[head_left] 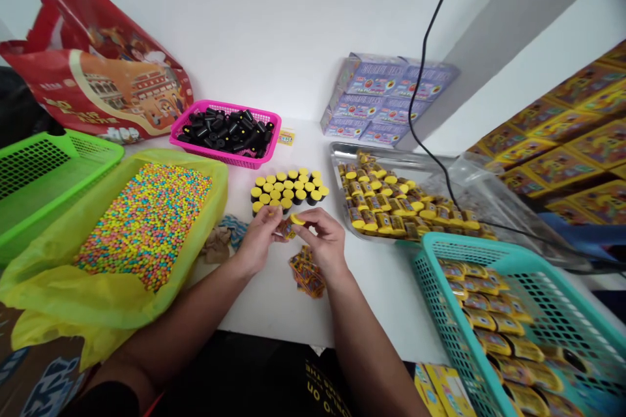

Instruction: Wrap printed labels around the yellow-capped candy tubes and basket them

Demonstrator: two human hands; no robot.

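Both of my hands meet over the white table, fingers closed around one small yellow-capped canister [296,219] with a colourful printed sleeve at its side. My left hand [259,238] pinches the sleeve's edge between thumb and fingers. On the cap end, my right hand [323,239] grips with thumb and forefinger; the fingers hide part of the canister. Just beyond my hands, several black canisters with yellow caps [287,187] stand upright in a cluster. Below my hands lies a loose pile of printed sleeves [307,272].
Left: a yellow-lined tub of coloured candy balls [147,221], a green basket [59,176] and a red bag [117,85]. Behind: a pink basket [225,159] of black tubes. Right: a metal tray [337,163] of sleeved canisters, a teal basket [435,300], purple boxes [381,101] and a hanging cable [424,45].
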